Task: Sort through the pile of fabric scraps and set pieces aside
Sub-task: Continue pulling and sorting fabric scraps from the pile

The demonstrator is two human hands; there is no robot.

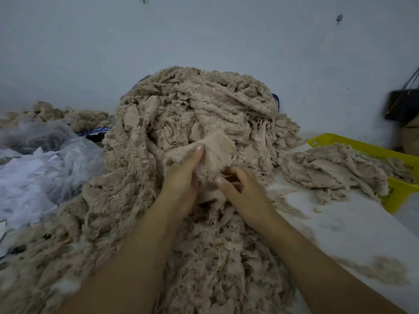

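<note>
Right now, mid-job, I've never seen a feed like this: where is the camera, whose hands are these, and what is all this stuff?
No machine here: a person works with two bare hands. The single picture comes from a camera worn on the head, looking forward and down, so the arms reach in from the bottom edge. The left hand and the right hand both hold one beige scrap, lifted in front of the big pile of similar fluffy scraps. To the right, a smaller heap lies on the white table against a yellow crate. To the left sits a clear plastic bag with white pieces inside.
</note>
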